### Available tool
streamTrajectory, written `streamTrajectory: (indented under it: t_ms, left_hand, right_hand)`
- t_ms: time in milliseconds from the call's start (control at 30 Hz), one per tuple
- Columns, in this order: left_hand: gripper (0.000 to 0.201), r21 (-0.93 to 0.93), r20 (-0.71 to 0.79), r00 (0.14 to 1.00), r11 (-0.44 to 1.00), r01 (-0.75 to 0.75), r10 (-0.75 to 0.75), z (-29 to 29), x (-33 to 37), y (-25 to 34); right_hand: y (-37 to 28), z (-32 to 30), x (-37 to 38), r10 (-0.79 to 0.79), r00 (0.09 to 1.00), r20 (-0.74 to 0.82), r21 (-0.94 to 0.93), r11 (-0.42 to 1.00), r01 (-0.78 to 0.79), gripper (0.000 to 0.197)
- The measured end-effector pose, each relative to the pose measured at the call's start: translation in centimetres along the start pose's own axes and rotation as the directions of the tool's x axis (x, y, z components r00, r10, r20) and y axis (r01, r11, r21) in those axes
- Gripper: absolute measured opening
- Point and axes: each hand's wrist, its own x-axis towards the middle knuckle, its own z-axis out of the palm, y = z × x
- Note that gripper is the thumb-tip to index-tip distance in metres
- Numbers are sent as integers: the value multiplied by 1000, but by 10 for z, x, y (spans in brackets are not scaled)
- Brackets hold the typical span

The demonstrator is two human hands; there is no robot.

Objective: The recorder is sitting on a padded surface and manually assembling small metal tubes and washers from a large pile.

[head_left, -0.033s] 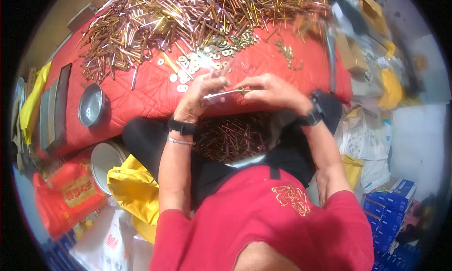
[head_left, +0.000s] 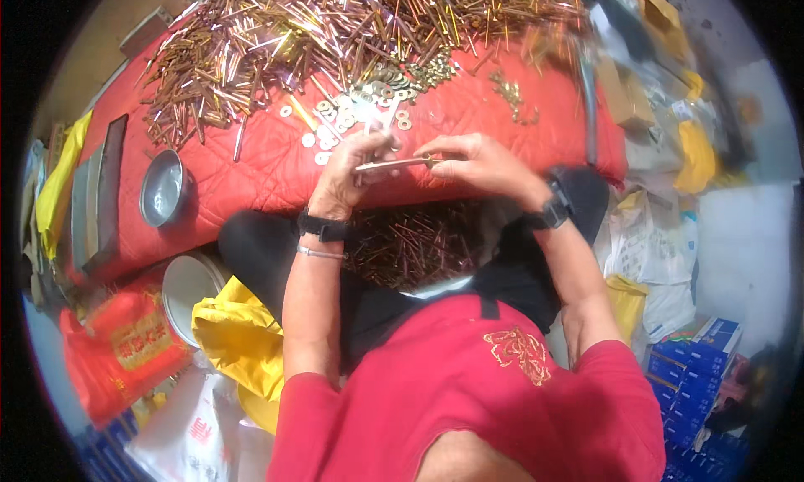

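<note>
My left hand (head_left: 352, 170) is closed around a slim metal rod (head_left: 387, 165) that lies nearly level between my hands. A second pale rod (head_left: 392, 113) stands up beside its fingers; I cannot tell whether it is held too. At the first rod's right end, the thumb and fingers of my right hand (head_left: 477, 162) pinch a small brass-coloured nut (head_left: 430, 160). Just beyond my left hand, flat round washers (head_left: 309, 139) lie scattered on a red quilted cover (head_left: 226, 176). Small brass-coloured nuts (head_left: 435, 70) are heaped behind them.
A large heap of copper-coloured rods (head_left: 276, 42) covers the far side. More rods (head_left: 414, 247) lie below, between my legs. A metal bowl (head_left: 162, 189) sits at left. Bags, including a yellow one (head_left: 239, 335), and blue boxes (head_left: 691, 373) crowd the sides.
My left hand has turned slightly, and the rod's left end has shifted a little left. The pale rod standing by its fingers shows more clearly now. My right hand remains at the rod's end.
</note>
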Motion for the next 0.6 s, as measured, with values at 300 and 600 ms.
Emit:
streamTrajectory:
  t_ms: [300,600]
  left_hand:
    - [26,-605,-75,968,760,-235,239,-22,25,-23]
    - [17,-576,-257,934,738,-353,246,-29,29,-17]
  right_hand:
    - [23,45,22,124,951,-283,477,878,28,19]
    - [16,66,61,-182,780,-598,-40,980,197,17]
